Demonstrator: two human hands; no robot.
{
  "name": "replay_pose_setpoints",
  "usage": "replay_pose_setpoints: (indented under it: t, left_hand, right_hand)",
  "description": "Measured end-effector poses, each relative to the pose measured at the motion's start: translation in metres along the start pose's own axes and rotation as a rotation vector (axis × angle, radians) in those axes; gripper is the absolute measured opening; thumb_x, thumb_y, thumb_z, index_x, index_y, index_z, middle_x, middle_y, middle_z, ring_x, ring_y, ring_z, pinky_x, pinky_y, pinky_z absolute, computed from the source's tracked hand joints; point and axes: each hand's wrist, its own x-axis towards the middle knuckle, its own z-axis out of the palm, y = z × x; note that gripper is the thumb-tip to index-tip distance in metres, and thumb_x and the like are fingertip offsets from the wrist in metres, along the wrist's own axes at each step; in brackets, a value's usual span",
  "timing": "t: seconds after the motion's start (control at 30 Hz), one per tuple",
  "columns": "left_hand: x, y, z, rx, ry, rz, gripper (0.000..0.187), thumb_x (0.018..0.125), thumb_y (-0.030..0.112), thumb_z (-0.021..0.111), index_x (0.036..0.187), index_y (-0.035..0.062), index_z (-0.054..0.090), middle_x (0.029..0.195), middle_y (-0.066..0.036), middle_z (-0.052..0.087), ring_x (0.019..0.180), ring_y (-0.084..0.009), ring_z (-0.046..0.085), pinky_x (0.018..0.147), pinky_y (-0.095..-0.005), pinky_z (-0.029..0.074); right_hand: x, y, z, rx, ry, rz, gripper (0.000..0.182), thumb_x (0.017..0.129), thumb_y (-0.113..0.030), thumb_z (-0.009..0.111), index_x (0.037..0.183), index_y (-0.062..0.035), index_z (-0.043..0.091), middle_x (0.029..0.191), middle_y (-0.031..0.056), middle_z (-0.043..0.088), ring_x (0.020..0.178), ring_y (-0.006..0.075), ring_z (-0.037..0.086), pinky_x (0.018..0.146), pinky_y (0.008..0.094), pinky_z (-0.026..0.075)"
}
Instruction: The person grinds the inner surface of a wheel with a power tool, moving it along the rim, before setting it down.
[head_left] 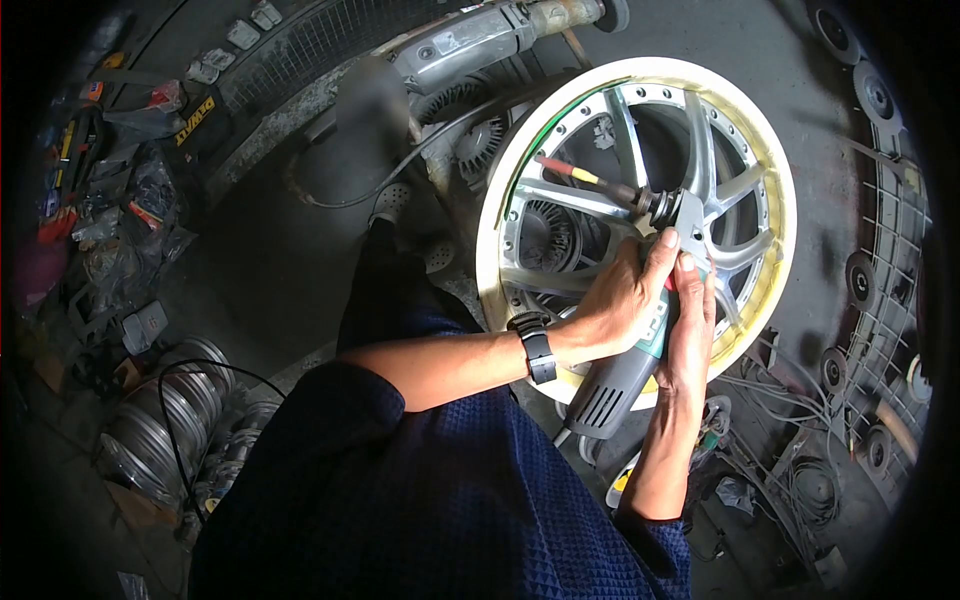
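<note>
Plainly, a silver, spoked metal wheel with a yellowish rim point(702, 150) lies under a teal-and-grey power tool point(652, 336). The left hand point(622, 300), forearm crossing sideways, and the right hand point(690, 335), forearm angled upward, clasp it; a slim red-and-yellow rod point(587, 175) juts from its head, wheel contact unclear.

L hand point(615, 300) & R hand point(690, 325) gripping close tog., thumbs point(663, 252) adj., forearms point(455, 368) bare.

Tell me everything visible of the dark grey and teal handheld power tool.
The dark grey and teal handheld power tool has a seemingly plastic body with black vent slots, light lettering partly hidden, and a metallic grey head. It slants across the silver wheel with pale yellow rim, head uppermost in view, gripped by the left hand and right hand. Wheel contact is unclear.
</note>
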Motion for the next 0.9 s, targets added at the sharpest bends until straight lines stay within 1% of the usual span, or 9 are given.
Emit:
replay_pose_setpoints:
  t: [0.07, 0.13, 0.23, 0.37, 0.43, 0.53, 0.63, 0.73, 0.9]
  left_hand:
    - [-0.001, 0.0, 0.0, 0.011, -0.006, 0.011, 0.086, 0.107, 0.068, 0.034, 0.123, -0.0144, 0.05, 0.113, -0.032, 0.057, 0.107, -0.0439, 0.06, 0.097, -0.0468, 0.046]
    - [-0.004, -0.001, 0.002, -0.044, 0.023, 0.04, 0.084, 0.108, 0.068, 0.034, 0.121, -0.0135, 0.051, 0.111, -0.032, 0.056, 0.105, -0.0432, 0.059, 0.096, -0.0473, 0.046]
    - [-0.005, -0.001, 0.002, -0.056, 0.048, 0.08, 0.083, 0.108, 0.068, 0.034, 0.12, -0.0125, 0.051, 0.111, -0.032, 0.056, 0.104, -0.0426, 0.059, 0.096, -0.0471, 0.046]
    - [-0.001, -0.002, -0.001, 0.001, 0.015, 0.033, 0.082, 0.108, 0.067, 0.034, 0.12, -0.012, 0.052, 0.109, -0.03, 0.057, 0.104, -0.0422, 0.059, 0.096, -0.0466, 0.046]
    - [-0.004, -0.004, 0.002, -0.037, 0.07, 0.065, 0.082, 0.108, 0.067, 0.035, 0.118, -0.0121, 0.052, 0.107, -0.029, 0.057, 0.102, -0.0411, 0.06, 0.095, -0.0464, 0.046]
    - [-0.008, -0.001, 0.002, -0.104, 0.072, 0.069, 0.08, 0.108, 0.066, 0.036, 0.116, -0.012, 0.053, 0.105, -0.03, 0.057, 0.1, -0.04, 0.06, 0.094, -0.0459, 0.047]
    - [-0.002, -0.002, -0.001, -0.048, 0.041, 0.047, 0.078, 0.109, 0.065, 0.037, 0.114, -0.0111, 0.054, 0.106, -0.028, 0.058, 0.099, -0.0374, 0.06, 0.092, -0.0448, 0.047]
    - [0.0, 0.004, -0.006, -0.035, -0.008, 0.06, 0.076, 0.109, 0.064, 0.037, 0.114, -0.0103, 0.054, 0.106, -0.026, 0.058, 0.099, -0.036, 0.06, 0.091, -0.0438, 0.048]
    - [-0.011, 0.005, -0.002, -0.07, 0.037, 0.051, 0.077, 0.109, 0.064, 0.037, 0.113, -0.0102, 0.055, 0.107, -0.027, 0.058, 0.1, -0.0368, 0.06, 0.091, -0.0454, 0.047]
  right_hand:
    - [-0.001, -0.001, 0.0, 0.018, -0.007, -0.01, 0.073, 0.104, -0.033, 0.07, 0.162, -0.0072, 0.035, 0.127, 0.0137, 0.066, 0.111, 0.0174, 0.065, 0.094, 0.0327, 0.055]
    - [-0.005, -0.005, 0.001, -0.015, -0.048, -0.001, 0.073, 0.103, -0.033, 0.07, 0.162, -0.0067, 0.035, 0.127, 0.0141, 0.066, 0.112, 0.0172, 0.065, 0.093, 0.0331, 0.055]
    - [-0.004, -0.003, -0.001, -0.024, -0.04, 0.004, 0.073, 0.103, -0.034, 0.07, 0.162, -0.0068, 0.035, 0.126, 0.0146, 0.066, 0.112, 0.0172, 0.064, 0.093, 0.0333, 0.055]
    - [-0.001, 0.003, 0.002, 0.014, 0.014, -0.009, 0.073, 0.103, -0.034, 0.07, 0.162, -0.0073, 0.035, 0.124, 0.0142, 0.066, 0.112, 0.0169, 0.064, 0.092, 0.0331, 0.055]
    - [-0.004, -0.001, 0.001, -0.043, -0.032, 0.011, 0.074, 0.103, -0.035, 0.07, 0.162, -0.0086, 0.035, 0.126, 0.0144, 0.066, 0.112, 0.0174, 0.064, 0.094, 0.0335, 0.054]
    - [-0.006, -0.003, 0.003, -0.057, -0.029, 0.012, 0.073, 0.102, -0.036, 0.071, 0.162, -0.01, 0.037, 0.129, 0.0145, 0.066, 0.114, 0.018, 0.064, 0.097, 0.0341, 0.054]
    - [-0.004, 0.0, 0.004, -0.019, -0.014, 0.01, 0.072, 0.103, -0.036, 0.071, 0.162, -0.0106, 0.037, 0.13, 0.015, 0.065, 0.114, 0.0184, 0.064, 0.099, 0.0343, 0.053]
    - [0.0, 0.006, 0.003, 0.058, 0.0, -0.005, 0.071, 0.103, -0.035, 0.07, 0.161, -0.0105, 0.037, 0.129, 0.0148, 0.066, 0.114, 0.0181, 0.064, 0.099, 0.0342, 0.053]
    - [-0.007, 0.003, 0.003, 0.0, -0.018, -0.018, 0.07, 0.103, -0.033, 0.07, 0.161, -0.0102, 0.037, 0.13, 0.0143, 0.066, 0.115, 0.018, 0.064, 0.098, 0.0342, 0.053]
